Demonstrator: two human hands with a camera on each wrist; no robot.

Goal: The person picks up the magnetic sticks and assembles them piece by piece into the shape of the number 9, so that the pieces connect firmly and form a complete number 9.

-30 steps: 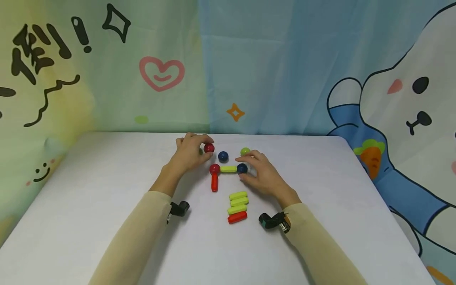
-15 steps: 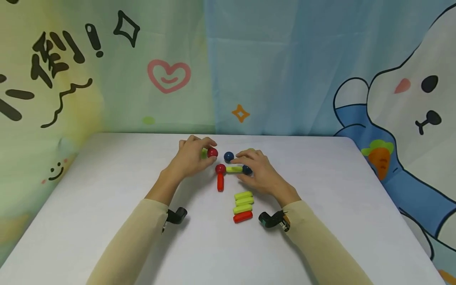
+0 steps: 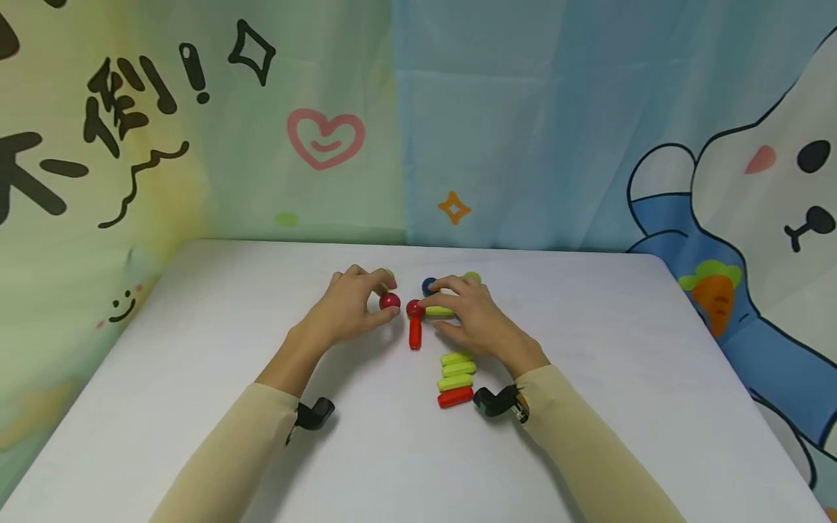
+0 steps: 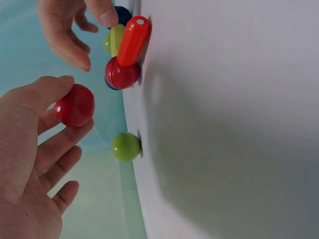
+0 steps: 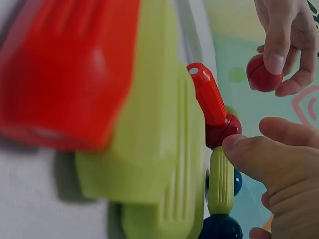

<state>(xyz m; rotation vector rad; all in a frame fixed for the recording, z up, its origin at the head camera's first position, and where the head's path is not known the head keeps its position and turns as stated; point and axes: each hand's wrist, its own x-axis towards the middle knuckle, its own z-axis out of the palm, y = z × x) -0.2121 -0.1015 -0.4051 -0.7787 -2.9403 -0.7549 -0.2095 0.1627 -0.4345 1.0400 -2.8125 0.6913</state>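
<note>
Left grip (image 3: 344, 308) pinching red ball (image 3: 389, 301), right grip (image 3: 481, 319) nearby

The left hand (image 3: 343, 314) pinches a shiny red ball (image 4: 76, 105) up off the desk (image 3: 366, 450). By the right hand (image 3: 482, 319), a second red ball (image 3: 415, 309) joins a red stick (image 3: 415, 335) and a yellow-green stick (image 5: 221, 180) in a corner shape. A dark blue ball (image 5: 222, 229) sits at the yellow-green end.

Blurred red rod (image 5: 65, 74) cut off, blue ball (image 3: 427, 286) partly hidden, printed animal (image 3: 752, 211) cropped
</note>
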